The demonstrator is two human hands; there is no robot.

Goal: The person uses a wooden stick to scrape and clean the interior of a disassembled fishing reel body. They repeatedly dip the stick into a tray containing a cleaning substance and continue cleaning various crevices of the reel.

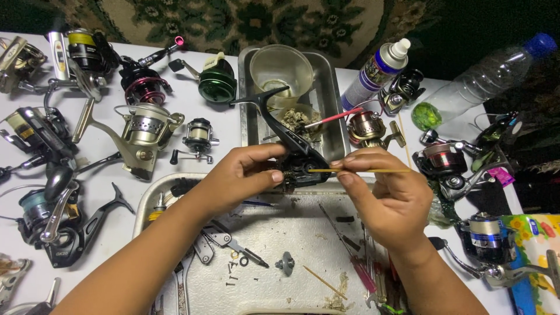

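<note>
My left hand [239, 175] grips a black fishing reel body [291, 149], its foot pointing up and to the left over the metal trays. My right hand [388, 195] pinches a thin wooden stick [373, 171] that lies level, with its tip at the reel body's open side. Both hands hover above a large metal tray [291, 233] strewn with small screws, a washer, a gear-like part [285, 263] and another stick [324, 283].
A smaller metal tray [329, 87] behind holds a clear cup [281, 70] and a red-handled tool [335, 118]. Many fishing reels lie left [143, 137] and right [446, 160]. A spray can [376, 73] and a plastic bottle [484, 76] lie at the back right.
</note>
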